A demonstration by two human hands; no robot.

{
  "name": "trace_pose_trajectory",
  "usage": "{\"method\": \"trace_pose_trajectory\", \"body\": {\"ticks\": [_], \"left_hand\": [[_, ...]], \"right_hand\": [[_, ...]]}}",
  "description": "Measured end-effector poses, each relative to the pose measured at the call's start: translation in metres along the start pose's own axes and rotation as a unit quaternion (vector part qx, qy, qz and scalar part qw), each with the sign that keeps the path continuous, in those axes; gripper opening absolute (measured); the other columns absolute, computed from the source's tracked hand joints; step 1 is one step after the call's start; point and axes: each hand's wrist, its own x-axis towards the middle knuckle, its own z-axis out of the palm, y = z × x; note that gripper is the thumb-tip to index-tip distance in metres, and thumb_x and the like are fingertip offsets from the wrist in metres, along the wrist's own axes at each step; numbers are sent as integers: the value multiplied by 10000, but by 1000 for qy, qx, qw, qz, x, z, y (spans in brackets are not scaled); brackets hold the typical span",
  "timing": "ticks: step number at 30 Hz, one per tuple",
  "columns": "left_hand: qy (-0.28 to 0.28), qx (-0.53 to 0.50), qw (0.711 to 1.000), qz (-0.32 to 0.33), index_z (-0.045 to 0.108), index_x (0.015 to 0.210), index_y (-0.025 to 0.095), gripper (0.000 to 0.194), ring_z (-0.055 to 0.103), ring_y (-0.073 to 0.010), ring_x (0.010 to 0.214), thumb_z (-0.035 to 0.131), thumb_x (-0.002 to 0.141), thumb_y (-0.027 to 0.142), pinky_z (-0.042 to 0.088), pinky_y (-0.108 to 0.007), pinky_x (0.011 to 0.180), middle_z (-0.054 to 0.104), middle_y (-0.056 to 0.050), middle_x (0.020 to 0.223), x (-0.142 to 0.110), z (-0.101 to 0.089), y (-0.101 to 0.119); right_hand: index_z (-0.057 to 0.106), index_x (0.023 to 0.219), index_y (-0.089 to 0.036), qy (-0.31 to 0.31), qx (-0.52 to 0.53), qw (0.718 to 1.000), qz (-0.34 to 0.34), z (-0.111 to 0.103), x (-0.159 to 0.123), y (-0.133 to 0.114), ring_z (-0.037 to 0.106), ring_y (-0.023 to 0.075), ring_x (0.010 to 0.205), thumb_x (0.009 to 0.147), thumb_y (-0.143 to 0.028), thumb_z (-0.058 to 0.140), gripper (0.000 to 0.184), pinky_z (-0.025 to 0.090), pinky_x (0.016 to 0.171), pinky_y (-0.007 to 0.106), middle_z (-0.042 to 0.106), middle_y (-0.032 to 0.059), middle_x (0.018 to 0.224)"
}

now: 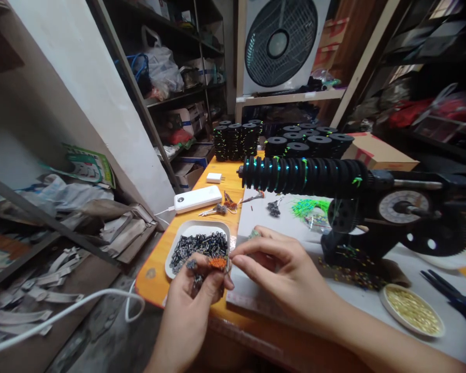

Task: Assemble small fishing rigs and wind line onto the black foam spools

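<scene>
Closed around a small bundle with an orange, fuzzy-looking head (218, 263), my left hand (194, 298) is in front of the tray. Dark grey clustered tips (191, 264) also stick out between its fingers. My right hand (285, 264) comes in from the right, thumb and forefinger pinched close beside the orange head. Whatever that pinch holds is too small to make out. A pale green tuft (253, 234) shows behind the right fingers. Just beyond my left hand, a white tray (170, 251) contains many small shiny black tubular pieces (198, 246).
A black winding machine (303, 175) with a ridged roller stands at right. Nearby are green strands (310, 207), a dish of gold pieces (413, 311) and dark-handled pliers (456, 298). A white power bank (198, 199) lies behind the tray. Black spools (295, 140) and a box fan (281, 44) stand farther back.
</scene>
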Motion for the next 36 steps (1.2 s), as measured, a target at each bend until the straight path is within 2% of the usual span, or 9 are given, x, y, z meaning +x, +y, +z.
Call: {"method": "trace_pose_trajectory", "body": {"ticks": [4, 9, 12, 17, 23, 27, 31, 36], "left_hand": [[30, 24, 999, 2, 595, 894, 190, 213, 595, -121, 708, 648, 820, 382, 481, -214, 666, 649, 1, 778, -8, 3, -5], [40, 46, 998, 9, 617, 832, 176, 212, 604, -125, 711, 667, 799, 379, 493, -207, 680, 646, -1, 757, -10, 7, 1], [62, 32, 997, 13, 633, 813, 171, 229, 629, -138, 727, 715, 751, 375, 511, -208, 688, 661, -10, 759, -11, 8, -2], [132, -33, 991, 3, 642, 841, 152, 312, 635, -152, 650, 752, 700, 406, 530, -230, 616, 664, -28, 698, -12, 9, -13], [176, 2, 984, 19, 632, 791, 159, 286, 626, -144, 657, 763, 689, 392, 537, -224, 639, 664, -21, 705, -11, 6, -12], [186, 17, 980, 69, 632, 769, 182, 228, 612, -145, 708, 766, 692, 349, 522, -215, 671, 648, -7, 748, -13, 16, -7], [220, 10, 965, 143, 618, 727, 213, 146, 584, -133, 740, 756, 709, 257, 487, -201, 709, 627, 17, 763, -15, 30, -8], [201, 17, 960, 196, 611, 698, 235, 127, 570, -126, 751, 724, 740, 194, 466, -186, 709, 617, 25, 755, -17, 34, -9]], "right_hand": [[757, 854, -229, -23, 12, 1000, -12, 3, 1, -2, 455, 99, 584, 838, -232, 655, 103, 395, 575, 236, 536, -11, 641], [731, 776, -189, -32, -29, 999, -17, 2, -2, -6, 446, 106, 614, 799, -157, 653, 88, 351, 553, 232, 475, -15, 628], [701, 749, -176, -31, -36, 999, -20, 2, -3, -6, 445, 108, 634, 772, -120, 650, 79, 344, 559, 229, 467, -17, 642], [714, 783, -194, -53, -35, 998, -21, 1, -1, -5, 454, 111, 648, 802, -142, 641, 91, 358, 574, 231, 470, -16, 652], [724, 827, -199, -2, -36, 997, -62, 1, -3, -9, 430, 109, 600, 838, -172, 634, 95, 391, 602, 245, 475, -21, 608], [741, 864, -175, -13, -44, 995, -92, 4, -6, -10, 440, 116, 609, 838, -152, 626, 120, 363, 543, 238, 512, 10, 647], [752, 857, -177, 1, -51, 996, -71, 5, -6, -10, 439, 109, 580, 833, -171, 643, 112, 348, 508, 229, 491, 3, 621], [750, 814, -165, 9, -39, 997, -69, 5, -4, -12, 445, 102, 565, 810, -144, 658, 95, 351, 495, 218, 497, -2, 604]]}}
